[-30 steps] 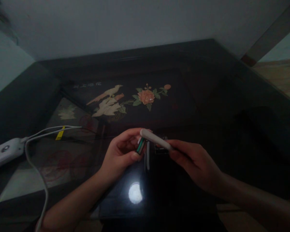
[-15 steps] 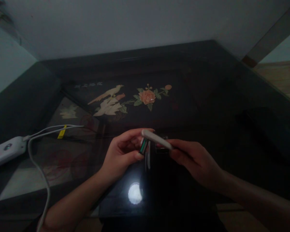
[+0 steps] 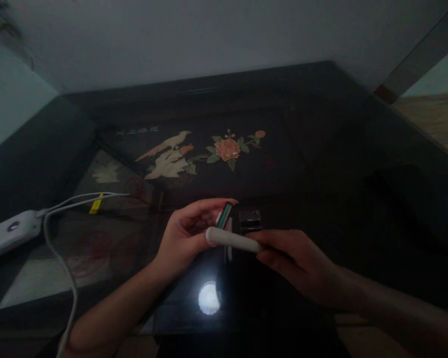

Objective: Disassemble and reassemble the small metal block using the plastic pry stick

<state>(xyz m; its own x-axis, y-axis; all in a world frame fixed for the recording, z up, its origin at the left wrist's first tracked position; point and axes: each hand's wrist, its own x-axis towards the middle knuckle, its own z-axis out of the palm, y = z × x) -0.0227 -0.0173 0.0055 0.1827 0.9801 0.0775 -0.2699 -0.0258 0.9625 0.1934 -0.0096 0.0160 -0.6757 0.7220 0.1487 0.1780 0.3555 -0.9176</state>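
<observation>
In dim light my left hand (image 3: 188, 233) pinches a small flat cartridge (image 3: 224, 216) with green and white stripes, held upright between thumb and fingers. My right hand (image 3: 294, 258) grips a slim white handle (image 3: 231, 240) that points left, its tip just below the cartridge and beside my left thumb. Both hands hover over a dark glossy table (image 3: 321, 149). A small metallic piece (image 3: 249, 219) lies on the table just behind my hands.
The table top carries an inlaid bird and flower picture (image 3: 194, 151). A white device (image 3: 7, 233) with a white cable (image 3: 59, 258) and a yellow tag lies at the left. A lamp's reflection (image 3: 209, 298) glares near the front edge. Pale walls stand behind.
My right hand has lowered the white handle from above the cartridge to below it. The cartridge now shows fully in my left fingers, raised a little.
</observation>
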